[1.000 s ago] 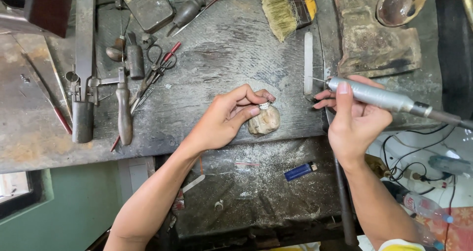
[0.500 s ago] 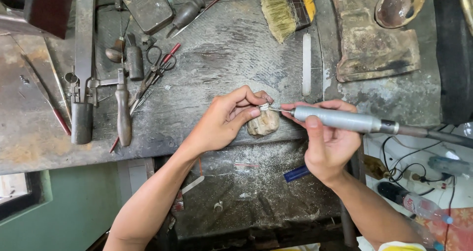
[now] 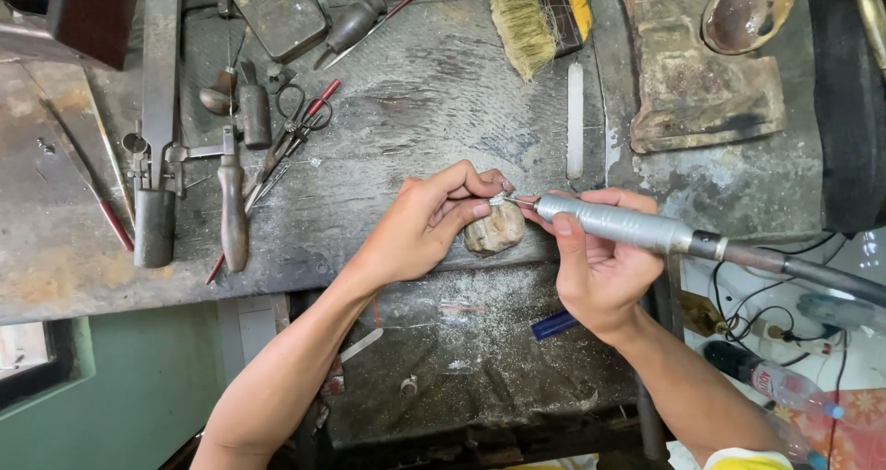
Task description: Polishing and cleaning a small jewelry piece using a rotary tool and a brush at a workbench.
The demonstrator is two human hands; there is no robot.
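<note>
moved: right hand (image 3: 595,271) has come in from the right since a second ago, bringing the tool tip from well apart to the left fingertips
left hand (image 3: 429,221): fingers pinched shut on a small pale piece (image 3: 498,198), too small to make out, held over the wooden peg
right hand grip: closed around the grey rotary tool (image 3: 623,225), thumb on top, its cable running off to the right
tool tip: touching or just beside the small piece; cannot tell which
wooden peg (image 3: 494,230): at the front edge of the bench (image 3: 415,110), under both sets of fingertips
behind: brush (image 3: 535,18) and white stick (image 3: 575,119) further back
left side: scissors (image 3: 295,128) and a saw frame (image 3: 157,138) lying well apart from the hands
below: blue lighter (image 3: 554,324) on the dusty tray (image 3: 461,368) under the right wrist
</note>
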